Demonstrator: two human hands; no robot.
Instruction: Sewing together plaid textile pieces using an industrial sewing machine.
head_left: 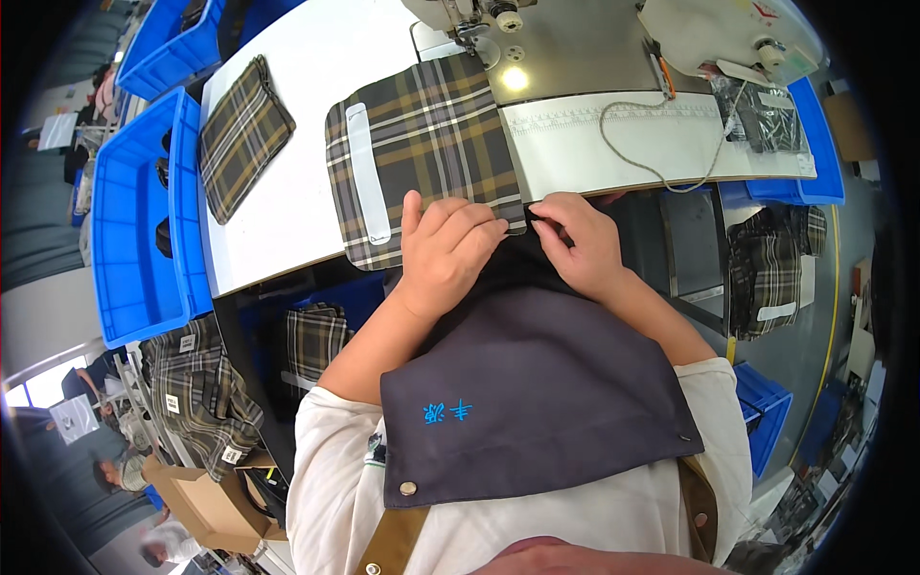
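Left grip (446,247) rested on the plaid panel (431,139) at the front edge of the bench (287,203), right grip (583,247) beside its corner; couldn't tell if either pinched cloth. Judged risk was skewing from uneven pull.

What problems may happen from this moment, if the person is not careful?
The plaid panel extends past the table's front edge, so it might drag or skew near the machine.

The cord also loops past that edge; the right hand could snag it, perhaps disturbing the snips beside it.
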